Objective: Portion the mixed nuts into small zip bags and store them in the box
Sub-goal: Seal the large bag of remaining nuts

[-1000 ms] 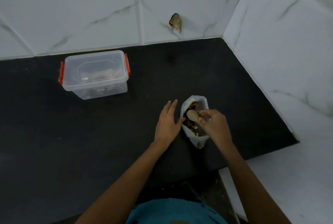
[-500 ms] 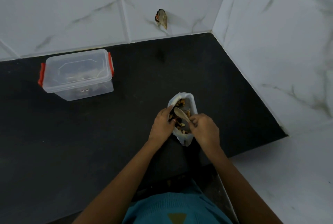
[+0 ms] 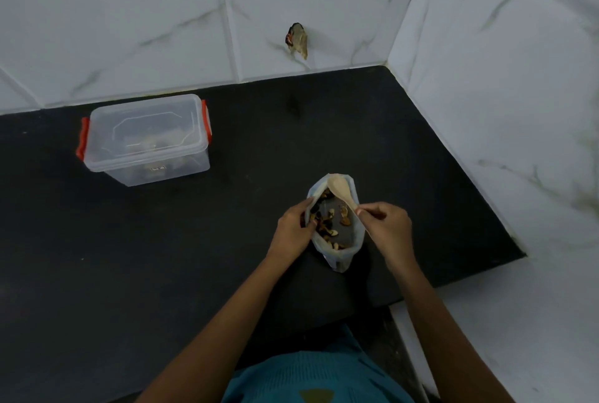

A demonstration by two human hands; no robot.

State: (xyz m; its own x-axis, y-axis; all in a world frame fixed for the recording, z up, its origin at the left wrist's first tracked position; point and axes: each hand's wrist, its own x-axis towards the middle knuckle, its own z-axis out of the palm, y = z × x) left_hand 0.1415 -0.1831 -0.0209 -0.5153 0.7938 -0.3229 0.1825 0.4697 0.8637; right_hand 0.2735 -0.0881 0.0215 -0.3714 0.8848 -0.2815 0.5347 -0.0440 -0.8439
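An open plastic bag [image 3: 337, 255] of mixed nuts [image 3: 327, 227] lies on the black counter [image 3: 162, 256], right of centre. My left hand [image 3: 293, 229] grips the bag's left rim and holds the mouth apart. My right hand [image 3: 387, 227] pinches the handle of a pale wooden spoon [image 3: 340, 191], whose bowl rests over the far end of the bag's mouth. A clear plastic box [image 3: 146, 140] with orange clips stands at the back left with its lid on; some contents show dimly inside. No small zip bags are visible outside the box.
White marble-look tiled walls [image 3: 486, 78] close the counter at the back and right. A small broken spot [image 3: 296, 39] marks the back wall. The counter's front edge runs just before my body, with a white ledge [image 3: 502, 321] lower right.
My left hand went from lying flat beside the bag to gripping its rim and spreading it. The spoon's bowl shifted toward the far end of the bag. The camera view moved slightly.
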